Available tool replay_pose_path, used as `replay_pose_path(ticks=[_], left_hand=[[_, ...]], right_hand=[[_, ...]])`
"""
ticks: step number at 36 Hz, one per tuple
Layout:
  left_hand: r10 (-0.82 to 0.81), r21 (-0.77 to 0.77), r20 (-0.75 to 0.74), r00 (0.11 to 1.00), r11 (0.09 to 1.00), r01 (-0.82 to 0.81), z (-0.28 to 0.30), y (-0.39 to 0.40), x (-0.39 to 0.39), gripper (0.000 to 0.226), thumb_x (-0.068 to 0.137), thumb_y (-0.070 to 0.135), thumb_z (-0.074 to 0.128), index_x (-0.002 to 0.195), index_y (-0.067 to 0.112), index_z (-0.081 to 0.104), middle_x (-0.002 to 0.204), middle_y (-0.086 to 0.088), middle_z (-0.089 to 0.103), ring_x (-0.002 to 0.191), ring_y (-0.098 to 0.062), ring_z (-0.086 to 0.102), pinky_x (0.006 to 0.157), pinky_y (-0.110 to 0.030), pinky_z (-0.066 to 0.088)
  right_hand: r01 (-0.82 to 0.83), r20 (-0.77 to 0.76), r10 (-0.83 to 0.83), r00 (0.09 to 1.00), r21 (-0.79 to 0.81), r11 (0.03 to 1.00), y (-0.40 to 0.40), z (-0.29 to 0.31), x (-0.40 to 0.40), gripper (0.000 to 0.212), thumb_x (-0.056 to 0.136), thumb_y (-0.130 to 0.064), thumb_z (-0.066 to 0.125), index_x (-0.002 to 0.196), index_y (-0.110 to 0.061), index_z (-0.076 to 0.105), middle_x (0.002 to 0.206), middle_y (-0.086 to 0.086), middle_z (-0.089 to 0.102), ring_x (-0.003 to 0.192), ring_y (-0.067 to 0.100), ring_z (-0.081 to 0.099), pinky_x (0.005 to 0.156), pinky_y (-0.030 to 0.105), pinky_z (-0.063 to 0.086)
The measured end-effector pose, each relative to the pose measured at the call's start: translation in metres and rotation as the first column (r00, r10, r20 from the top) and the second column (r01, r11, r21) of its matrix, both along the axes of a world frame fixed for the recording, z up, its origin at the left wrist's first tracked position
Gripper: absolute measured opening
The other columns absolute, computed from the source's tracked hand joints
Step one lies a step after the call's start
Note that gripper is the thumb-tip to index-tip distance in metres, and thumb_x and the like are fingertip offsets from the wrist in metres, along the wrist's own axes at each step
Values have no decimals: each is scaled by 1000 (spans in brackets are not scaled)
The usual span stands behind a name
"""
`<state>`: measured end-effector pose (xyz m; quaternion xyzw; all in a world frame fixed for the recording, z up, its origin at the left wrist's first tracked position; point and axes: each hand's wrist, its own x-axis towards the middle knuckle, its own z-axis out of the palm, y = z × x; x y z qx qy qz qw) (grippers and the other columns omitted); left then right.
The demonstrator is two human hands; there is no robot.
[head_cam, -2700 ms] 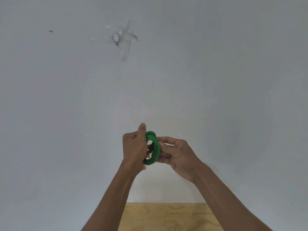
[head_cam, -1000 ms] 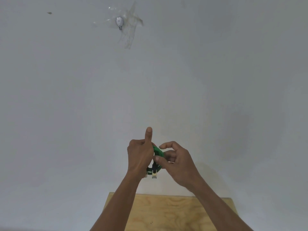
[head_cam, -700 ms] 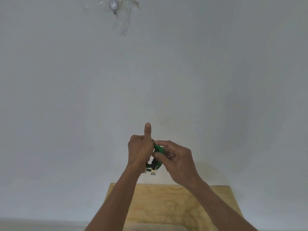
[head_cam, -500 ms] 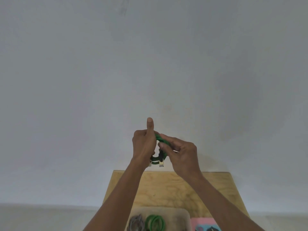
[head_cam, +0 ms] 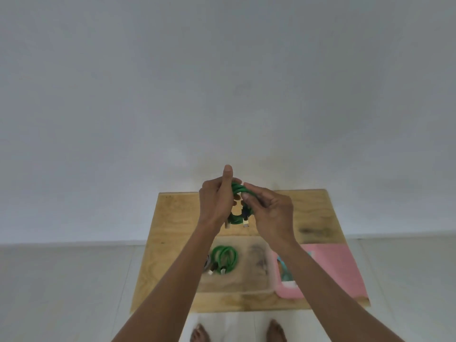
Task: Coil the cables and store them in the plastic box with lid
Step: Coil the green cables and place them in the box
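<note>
I hold a coiled green cable (head_cam: 237, 191) in the air above the far half of a wooden table (head_cam: 172, 218). My left hand (head_cam: 216, 201) grips the coil from the left, thumb pointing up. My right hand (head_cam: 269, 213) pinches it from the right. Two plug ends hang under the coil. Below my arms a clear plastic box (head_cam: 256, 280) stands on the table with another coiled green cable (head_cam: 225, 259) inside. A greyish cable shows at the box's left, mostly hidden by my left forearm.
A pink lid (head_cam: 343, 265) lies to the right of the box, with a light blue item partly hidden by my right forearm. A white wall stands behind the table. Pale floor surrounds it. My bare feet (head_cam: 237, 334) show at the bottom edge.
The view has tilted down from the wall, bringing the table, box and pink lid into sight. Both hands kept hold of the green coil and its plug ends now hang below.
</note>
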<state>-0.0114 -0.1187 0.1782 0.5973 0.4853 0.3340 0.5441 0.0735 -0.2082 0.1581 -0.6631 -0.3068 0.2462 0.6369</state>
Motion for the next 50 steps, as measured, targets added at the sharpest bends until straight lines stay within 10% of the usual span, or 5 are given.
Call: replay_pose_path(ticks=[11, 19, 30, 35, 50], left_hand=[[44, 290, -382, 923, 954, 74, -105, -5, -77, 50, 102, 46, 39, 118, 10, 69, 123, -8, 68, 120, -26, 58, 97, -38, 46], [-64, 232, -688, 723, 925, 302, -175, -21, -120, 62, 101, 46, 25, 150, 10, 40, 161, -11, 32, 150, -26, 25, 117, -45, 29], [-148, 185, -795, 589, 865, 466, -211, -35, -126, 75, 98, 59, 2, 159, 15, 12, 167, 0, 6, 154, -16, -2, 125, -44, 6], [-143, 185, -811, 567, 857, 481, -211, -34, -126, 78, 97, 60, -4, 159, 14, 11, 167, -2, 7, 155, -18, -2, 125, -46, 7], [-118, 195, -831, 544, 854, 483, -215, -34, -124, 72, 101, 55, 3, 159, 14, 14, 167, -3, 9, 155, -18, -2, 125, -46, 8]], right_hand=[[92, 36, -85, 996, -343, 935, -46, -79, -9, 24, 85, -9, 76, 106, -20, 77, 100, -7, 77, 93, 6, 73, 89, 26, 57], [176, 191, -82, 978, -554, 813, -61, -129, -16, 21, 87, -2, 70, 105, -9, 77, 92, 5, 78, 81, 14, 67, 69, -7, 37], [149, 199, -16, 980, -675, 723, -40, -168, -23, 24, 93, -4, 59, 111, -11, 74, 102, 11, 76, 97, 28, 69, 91, 36, 50], [129, 166, -10, 986, -728, 673, -34, -178, -24, 27, 94, -6, 55, 112, -15, 73, 97, 11, 75, 94, 26, 67, 76, 17, 34], [88, 168, 72, 983, -782, 617, -24, -180, -30, 34, 98, -14, 51, 131, -8, 59, 120, 17, 67, 107, 36, 62, 95, 41, 50]])
